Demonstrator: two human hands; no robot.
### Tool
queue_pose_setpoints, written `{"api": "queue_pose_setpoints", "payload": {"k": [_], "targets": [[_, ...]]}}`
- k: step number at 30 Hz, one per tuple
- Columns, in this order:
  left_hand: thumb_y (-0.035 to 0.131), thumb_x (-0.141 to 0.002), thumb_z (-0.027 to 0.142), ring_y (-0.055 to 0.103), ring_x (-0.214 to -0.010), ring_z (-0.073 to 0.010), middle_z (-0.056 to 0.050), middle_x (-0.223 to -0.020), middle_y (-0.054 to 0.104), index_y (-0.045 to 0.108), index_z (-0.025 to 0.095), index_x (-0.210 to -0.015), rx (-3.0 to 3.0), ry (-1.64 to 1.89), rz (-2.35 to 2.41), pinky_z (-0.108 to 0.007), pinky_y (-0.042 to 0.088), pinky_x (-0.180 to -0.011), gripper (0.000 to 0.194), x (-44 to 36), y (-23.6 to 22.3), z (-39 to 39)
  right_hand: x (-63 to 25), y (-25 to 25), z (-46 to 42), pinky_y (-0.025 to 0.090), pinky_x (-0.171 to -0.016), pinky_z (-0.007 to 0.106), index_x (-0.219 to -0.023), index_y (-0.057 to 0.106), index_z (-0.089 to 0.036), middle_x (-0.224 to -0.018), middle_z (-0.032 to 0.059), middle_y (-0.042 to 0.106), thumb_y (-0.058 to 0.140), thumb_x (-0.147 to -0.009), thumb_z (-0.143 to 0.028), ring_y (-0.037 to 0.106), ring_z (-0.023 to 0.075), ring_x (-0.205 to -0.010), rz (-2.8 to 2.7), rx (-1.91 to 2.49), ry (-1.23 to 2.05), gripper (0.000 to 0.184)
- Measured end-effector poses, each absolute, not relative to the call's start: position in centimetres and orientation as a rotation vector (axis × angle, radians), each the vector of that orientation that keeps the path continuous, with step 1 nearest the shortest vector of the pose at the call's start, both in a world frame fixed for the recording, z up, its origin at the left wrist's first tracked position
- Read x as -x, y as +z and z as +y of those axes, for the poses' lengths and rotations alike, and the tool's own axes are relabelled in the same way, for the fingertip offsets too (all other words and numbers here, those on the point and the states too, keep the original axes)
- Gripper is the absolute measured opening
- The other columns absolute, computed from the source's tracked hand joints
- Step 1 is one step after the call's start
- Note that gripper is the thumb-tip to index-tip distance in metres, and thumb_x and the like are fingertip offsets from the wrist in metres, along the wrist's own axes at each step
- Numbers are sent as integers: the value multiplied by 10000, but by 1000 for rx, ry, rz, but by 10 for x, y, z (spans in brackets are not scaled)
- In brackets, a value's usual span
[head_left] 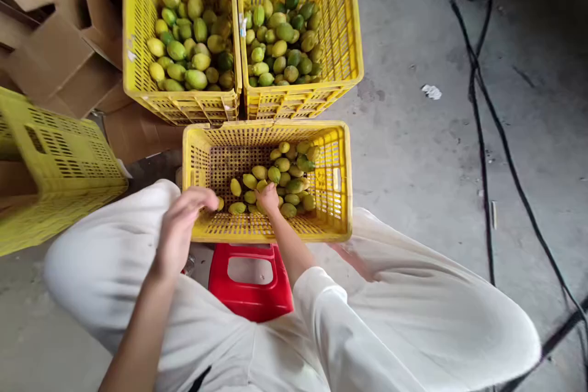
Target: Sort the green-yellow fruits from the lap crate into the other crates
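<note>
A yellow plastic crate [266, 237] stands between my knees, with several green-yellow lemons [294, 186] gathered toward its right side. My right hand [269, 199] reaches down into them, its fingers closed around a lemon [261, 185] that is partly covered. Over the crate's left rim is my left hand [186, 214], slightly blurred, its fingers stretched out toward the inside. Just past those fingertips a lemon [220, 203] shows at the crate's left part; whether the fingers touch it is unclear.
Two yellow crates, left [184, 97] and right [303, 93], hold many green and yellow lemons beyond mine. A tilted yellow crate [68, 147] and cardboard boxes [50, 67] are at left. A red stool [250, 303] sits below; black cable [482, 128] lies on the floor at right.
</note>
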State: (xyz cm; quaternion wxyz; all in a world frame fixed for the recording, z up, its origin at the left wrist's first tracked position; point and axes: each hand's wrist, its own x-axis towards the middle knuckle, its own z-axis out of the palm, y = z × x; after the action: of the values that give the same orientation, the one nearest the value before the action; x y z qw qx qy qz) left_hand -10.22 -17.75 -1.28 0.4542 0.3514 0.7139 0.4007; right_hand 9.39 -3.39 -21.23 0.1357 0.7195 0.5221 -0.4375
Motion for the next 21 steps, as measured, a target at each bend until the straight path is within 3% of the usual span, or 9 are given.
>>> {"api": "queue_pose_setpoints", "payload": {"k": [2, 5, 8, 13, 21], "targets": [[416, -1057, 359, 651, -1262, -214, -68, -1353, 697, 667, 244, -1293, -946, 301, 1889, -355, 500, -1119, 363, 85, -61, -123, -87, -223, -38, 564, -1007, 484, -1445, 547, -147, -1448, 180, 592, 717, -981, -350, 665, 305, -1224, 1480, -2132, -1214, 535], [564, -1016, 289, 669, -1237, -273, -179, -1354, 677, 661, 145, -1297, -875, -77, 1935, -388, 536, -1059, 330, 66, -130, -85, -87, -234, -42, 546, -958, 410, -1479, 466, -82, -1403, 264, 600, 709, -963, -312, 682, 346, -1232, 1481, -2176, -1197, 616], [688, -983, 369, 673, -1176, -261, -122, -1359, 651, 634, 184, -1341, -826, -373, 1972, -465, 592, -976, 406, 60, -185, -89, -96, -242, -43, 530, -930, 398, -1426, 483, -100, -1365, 255, 635, 708, -930, -280, 688, 359, -1225, 1511, -2187, -1253, 574], [676, -991, 395, 667, -1172, -263, -124, -1371, 639, 619, 175, -1363, -868, -660, 2048, -492, 594, -975, 436, 69, -227, -105, -115, -253, -44, 512, -961, 408, -1328, 503, -145, -1345, 219, 664, 765, -805, -256, 670, 359, -1235, 1539, -2221, -1436, 595], [669, -996, 395, 668, -1167, -256, -123, -1370, 641, 627, 182, -1352, -1017, -687, 1930, -482, 595, -975, 417, 81, -244, -115, -133, -267, -42, 525, -972, 440, -1146, 576, -228, -1096, 84, 719, 807, -673, -379, 684, 329, -1109, 1321, -2326, -1886, 548]]}}
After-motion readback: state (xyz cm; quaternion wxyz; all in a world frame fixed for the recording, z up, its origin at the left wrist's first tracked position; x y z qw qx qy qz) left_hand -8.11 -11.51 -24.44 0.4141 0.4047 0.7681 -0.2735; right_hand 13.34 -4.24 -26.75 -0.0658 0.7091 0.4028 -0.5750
